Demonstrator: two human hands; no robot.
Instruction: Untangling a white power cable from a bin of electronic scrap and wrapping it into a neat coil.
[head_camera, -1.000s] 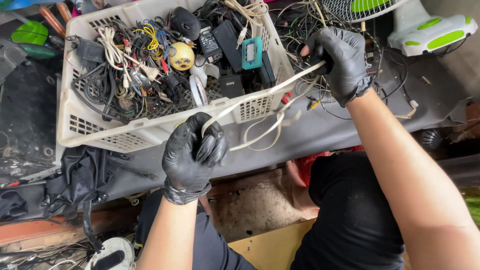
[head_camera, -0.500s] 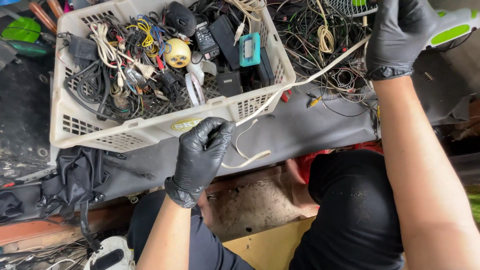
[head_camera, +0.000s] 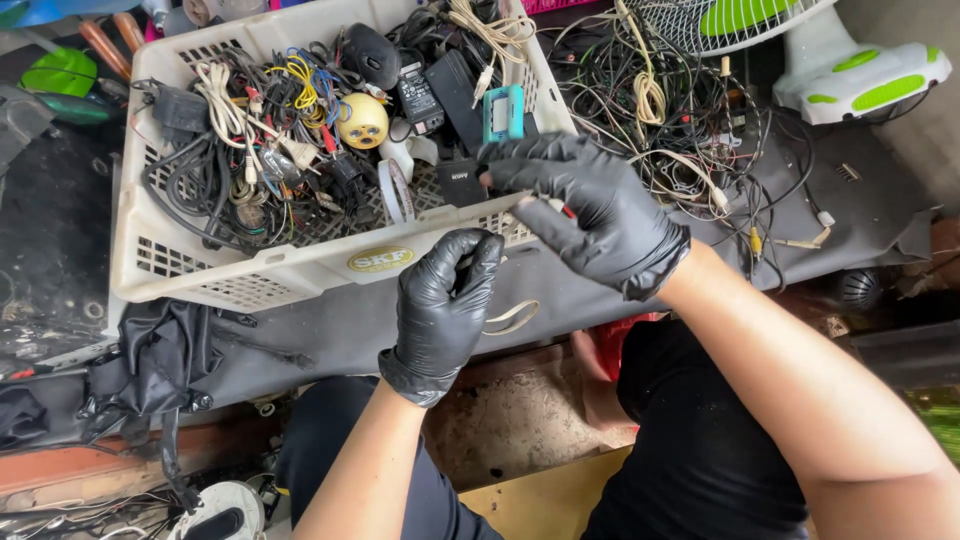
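My left hand (head_camera: 440, 310) is closed on a flat pale cable (head_camera: 512, 318), my right hand (head_camera: 590, 205) pinches its upper run; next, I judge, another careful loop.

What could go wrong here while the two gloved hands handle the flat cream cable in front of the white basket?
1. The cream cable loops loosely below the left hand; it might catch on the basket edge.
2. The right hand works close to the tangled wire pile, so a pull could perhaps drag other wires along.
3. The basket overhangs the grey surface and may tip.
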